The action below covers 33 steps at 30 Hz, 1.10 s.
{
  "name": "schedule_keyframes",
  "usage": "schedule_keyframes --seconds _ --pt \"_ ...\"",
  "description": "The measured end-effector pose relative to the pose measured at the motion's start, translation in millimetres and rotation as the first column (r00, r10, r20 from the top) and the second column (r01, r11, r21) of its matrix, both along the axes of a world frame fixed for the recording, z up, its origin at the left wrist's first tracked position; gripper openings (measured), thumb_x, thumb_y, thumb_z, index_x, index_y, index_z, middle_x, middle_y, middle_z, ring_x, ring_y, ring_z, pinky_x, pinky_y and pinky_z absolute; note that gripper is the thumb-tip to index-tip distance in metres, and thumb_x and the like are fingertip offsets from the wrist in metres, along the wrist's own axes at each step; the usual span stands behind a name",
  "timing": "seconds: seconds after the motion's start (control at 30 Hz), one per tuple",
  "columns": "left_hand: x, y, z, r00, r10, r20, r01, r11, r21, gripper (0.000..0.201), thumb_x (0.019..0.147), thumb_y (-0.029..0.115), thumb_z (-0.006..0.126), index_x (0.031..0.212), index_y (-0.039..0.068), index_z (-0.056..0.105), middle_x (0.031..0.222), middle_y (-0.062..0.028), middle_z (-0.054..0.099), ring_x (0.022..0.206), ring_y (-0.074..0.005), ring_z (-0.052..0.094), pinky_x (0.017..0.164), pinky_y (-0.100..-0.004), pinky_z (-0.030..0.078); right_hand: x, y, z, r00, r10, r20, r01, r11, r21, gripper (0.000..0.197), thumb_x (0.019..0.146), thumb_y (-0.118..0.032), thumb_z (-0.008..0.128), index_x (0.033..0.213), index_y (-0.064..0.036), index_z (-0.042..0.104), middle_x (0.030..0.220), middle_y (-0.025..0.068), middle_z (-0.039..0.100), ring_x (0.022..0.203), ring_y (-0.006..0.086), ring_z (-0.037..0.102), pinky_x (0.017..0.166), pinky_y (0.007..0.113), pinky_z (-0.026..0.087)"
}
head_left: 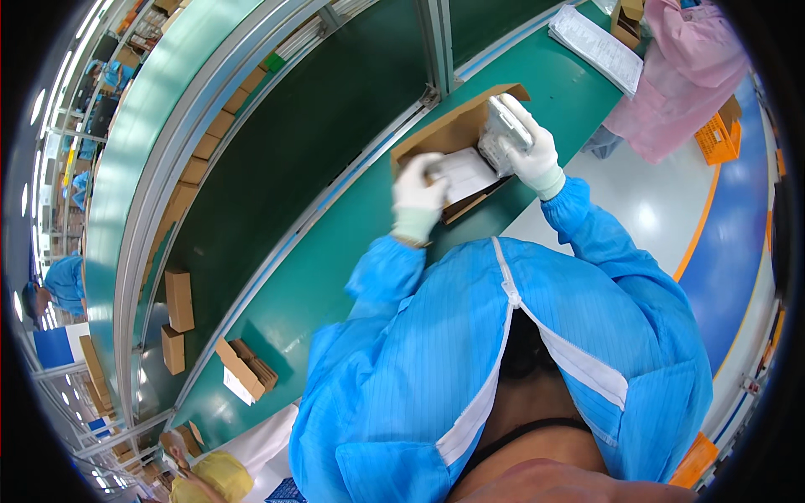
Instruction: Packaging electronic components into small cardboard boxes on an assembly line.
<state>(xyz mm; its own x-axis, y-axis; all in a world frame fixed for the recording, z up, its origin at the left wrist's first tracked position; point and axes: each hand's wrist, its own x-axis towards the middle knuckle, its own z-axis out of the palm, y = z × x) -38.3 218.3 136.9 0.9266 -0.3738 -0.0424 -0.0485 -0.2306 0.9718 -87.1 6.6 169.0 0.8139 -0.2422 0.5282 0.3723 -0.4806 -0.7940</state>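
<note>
An open brown cardboard box [457, 130] lies on the green bench in front of me, with a white sheet of paper [471, 174] inside. My right hand [537, 159], in a white glove, is closed around a pale, flat object wrapped in clear plastic [506, 134] above the box's right end; its exact kind is hard to make out. At the box's left end is my left hand [417, 191], also gloved in white. Its fingers look curled beside the paper but are smeared by motion, so whether they grip anything does not show.
Folded cardboard pieces [247, 369] lie on the bench at lower left. Small cartons [178, 302] stand on the dark conveyor beyond the metal rail. A paper stack [597, 49] sits at upper right, near a person in pink [671, 84]. An orange crate [719, 138] is behind them.
</note>
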Motion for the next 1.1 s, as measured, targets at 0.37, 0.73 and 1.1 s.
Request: schedule_keyframes --seconds 0.37,0.73,1.1 --pt "-28.0 176.7 49.1 0.975 0.224 -0.006 -0.221 0.965 0.138 0.034 0.071 -0.002 0.071 0.104 0.001 0.062 0.099 -0.0073 0.063 0.096 -0.0178 0.060 0.088 -0.0299 0.048 13.6 56.1 -57.2 0.980 0.139 -0.142 -0.191 0.470 -0.862 0.049 0.084 -0.019 0.055 0.132 -0.0134 0.045 0.131 0.0105 0.049 0.125 0.0308 0.045 0.105 0.060 0.032" --pt "-35.5 174.4 39.0 0.962 0.272 -0.007 -0.271 0.960 0.070 0.032 0.073 -0.004 0.070 0.104 0.001 0.061 0.100 -0.0065 0.062 0.096 -0.0168 0.060 0.088 -0.0291 0.048 20.7 29.5 -16.7 0.766 0.094 -0.635 -0.607 0.430 -0.668 0.073 0.060 -0.015 0.077 0.129 -0.0197 0.053 0.119 0.0125 0.052 0.116 0.0327 0.049 0.096 0.043 0.046" --pt "-52.3 132.5 2.0 0.977 0.052 -0.205 -0.109 0.954 -0.279 0.032 0.073 0.000 0.076 0.101 0.002 0.060 0.099 -0.0047 0.061 0.094 -0.0143 0.058 0.086 -0.0278 0.048 4.1 5.6 -39.1 0.802 0.219 -0.556 -0.546 0.644 -0.535 0.044 0.072 -0.002 0.059 0.115 -0.0092 0.064 0.123 0.0153 0.058 0.115 0.0357 0.052 0.100 0.043 0.044"
